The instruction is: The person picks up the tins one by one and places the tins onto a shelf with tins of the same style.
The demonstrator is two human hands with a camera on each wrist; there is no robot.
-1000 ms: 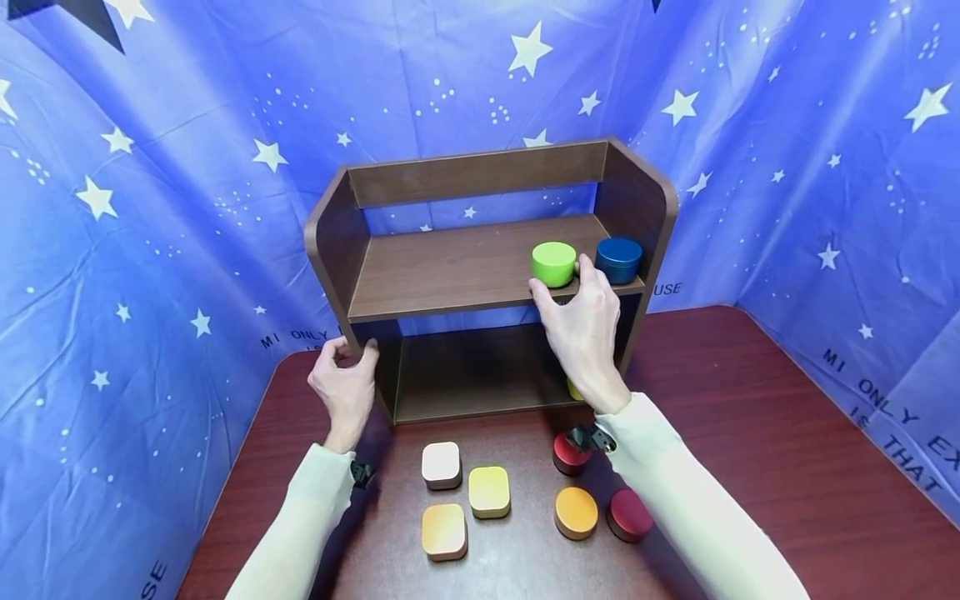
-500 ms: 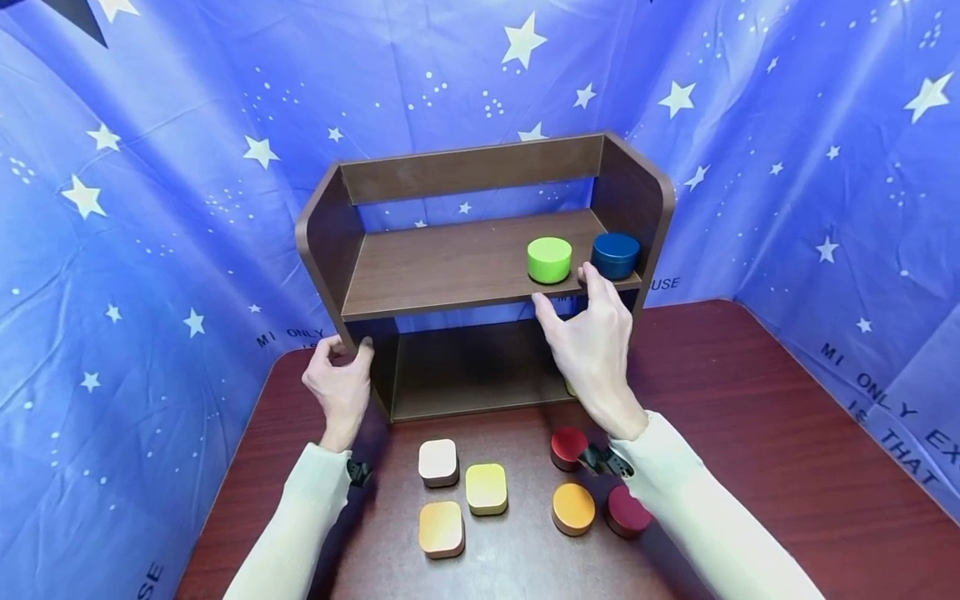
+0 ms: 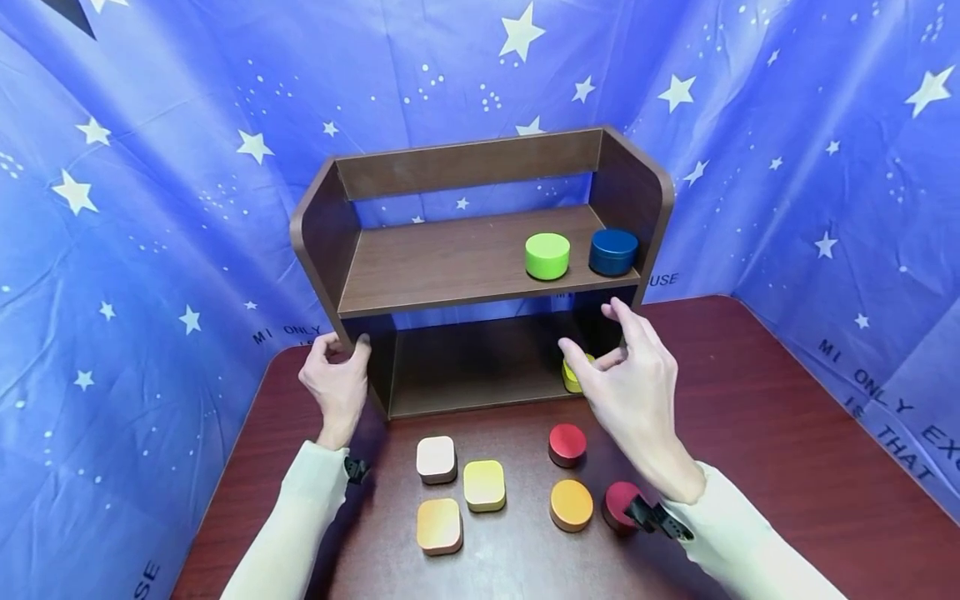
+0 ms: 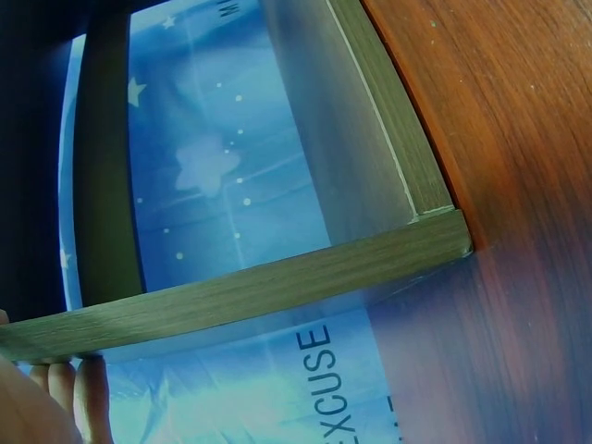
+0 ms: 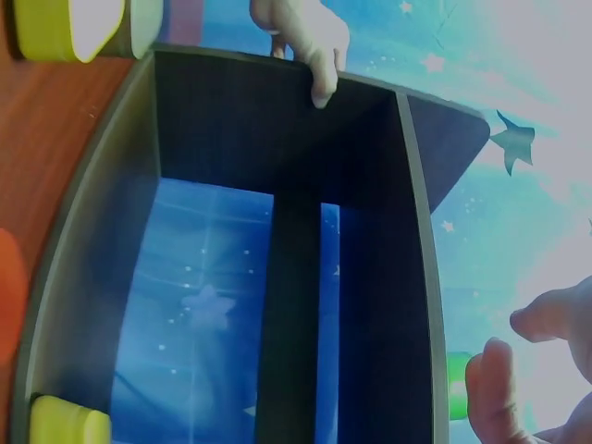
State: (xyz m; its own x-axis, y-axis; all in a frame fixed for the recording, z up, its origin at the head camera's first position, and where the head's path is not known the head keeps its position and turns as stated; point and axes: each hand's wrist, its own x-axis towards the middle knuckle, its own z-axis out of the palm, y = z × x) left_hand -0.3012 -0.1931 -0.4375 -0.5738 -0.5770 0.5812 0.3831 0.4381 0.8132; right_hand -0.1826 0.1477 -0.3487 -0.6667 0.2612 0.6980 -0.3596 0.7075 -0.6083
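A dark brown two-tier shelf [image 3: 450,260] stands on the table. My left hand [image 3: 337,387] grips the edge of its left side panel, thumb on the inner face and the other fingers behind. On the upper tier, toward the right, sit a lime-green round tin [image 3: 547,257] and a dark blue round tin [image 3: 613,252] with a small gap between them. My right hand [image 3: 637,396] hovers in front of the shelf, lower than these tins, fingers spread and holding nothing. Behind its thumb, a yellow container [image 3: 572,382] on the lower tier is partly hidden.
Before the shelf lie a white square tin [image 3: 436,458], a yellow square tin [image 3: 483,485] and an orange square tin [image 3: 439,526]. Further right are round tins: red [image 3: 567,445], orange [image 3: 571,505] and dark red [image 3: 619,505], the last partly behind the right wrist camera. A starry blue curtain [image 3: 435,75] surrounds the table.
My right hand has let go of the lime-green tin, leaving it on the upper tier, and drawn back down and to the right. The left hand keeps its grip on the side panel.
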